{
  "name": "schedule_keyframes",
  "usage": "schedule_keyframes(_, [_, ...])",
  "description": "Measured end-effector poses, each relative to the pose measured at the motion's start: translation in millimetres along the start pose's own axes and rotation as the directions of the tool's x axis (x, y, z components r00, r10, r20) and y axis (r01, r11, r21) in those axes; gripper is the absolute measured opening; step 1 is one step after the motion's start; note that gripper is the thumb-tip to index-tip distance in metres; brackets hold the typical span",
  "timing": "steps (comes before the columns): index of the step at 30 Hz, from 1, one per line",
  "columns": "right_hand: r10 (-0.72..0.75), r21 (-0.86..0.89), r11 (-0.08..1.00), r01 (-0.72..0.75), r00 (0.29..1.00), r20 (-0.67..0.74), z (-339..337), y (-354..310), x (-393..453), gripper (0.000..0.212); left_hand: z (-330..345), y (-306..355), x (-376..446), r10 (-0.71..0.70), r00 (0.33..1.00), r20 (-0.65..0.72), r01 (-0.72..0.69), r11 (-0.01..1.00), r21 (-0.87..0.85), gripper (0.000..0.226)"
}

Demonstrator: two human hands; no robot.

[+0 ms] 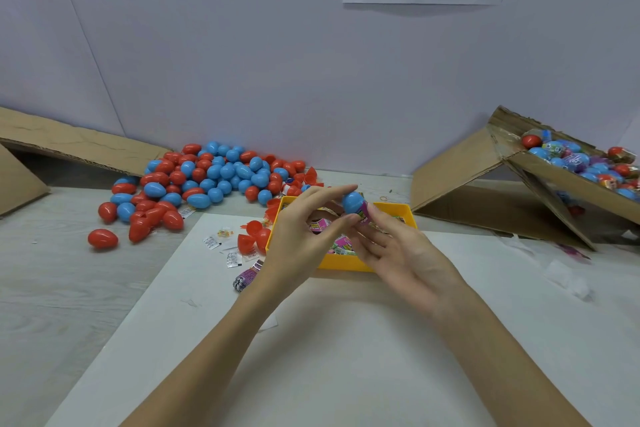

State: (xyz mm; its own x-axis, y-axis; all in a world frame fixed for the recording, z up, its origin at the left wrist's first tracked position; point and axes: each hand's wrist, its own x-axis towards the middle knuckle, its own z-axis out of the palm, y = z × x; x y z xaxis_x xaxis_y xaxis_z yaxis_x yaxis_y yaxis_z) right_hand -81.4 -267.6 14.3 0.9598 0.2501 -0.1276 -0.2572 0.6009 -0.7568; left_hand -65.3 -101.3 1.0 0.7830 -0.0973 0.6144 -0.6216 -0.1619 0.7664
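Risk first: blue egg (352, 202) is smooth plastic, and the left hand (304, 236) has it only by fingertips, index over the crown and thumb pad underneath. Squeeze off-centre and it'll prob squirt out, drop into the yellow tray (403, 209) or bounce off toward the loose pile of eggs (207, 177) at 10 o'clock, where you'd lose track of it.

Second risk: the purple sleeve (363, 216) covers just the lower end, at 5 o'clock on the egg. Tug it skewed and the film could wrinkle, tear or sit crooked. Too much pinch across the seam might also pop the shell into halves, like the red half shells (254, 230) lying at 9 o'clock of the tray.

Now position: egg is up in the air, above the tray's far edge, bare blue end pointing to approx 11 o'clock. Left hand is clamped on it, pinch only, palm well clear. Right hand (398, 253) comes in from 4 o'clock, index tip touching the sleeve, other fingers fanned loose below. Thumb's hidden behind, so can't tell if that's a real pinch or just a steadying touch. Finished ones sit in the cardboard box (554, 180) at 2 o'clock.
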Motion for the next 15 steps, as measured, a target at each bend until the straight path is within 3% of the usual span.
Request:
schedule_keyframes(8, [0.096,0.084,0.992,-0.092,0.995,-0.034,1.8,1.2,0.0,0.038,-0.9,-3.3,-0.3,0.005,0.991,0.135,-0.008,1.000,0.018,0.039])
schedule_keyframes(15, [0.164,0.172,0.973,-0.153,0.985,-0.051,6.2,5.7,-0.3,0.058,5.6,-7.0,-2.8,-0.010,0.994,0.109,0.014,0.999,-0.037,0.033])
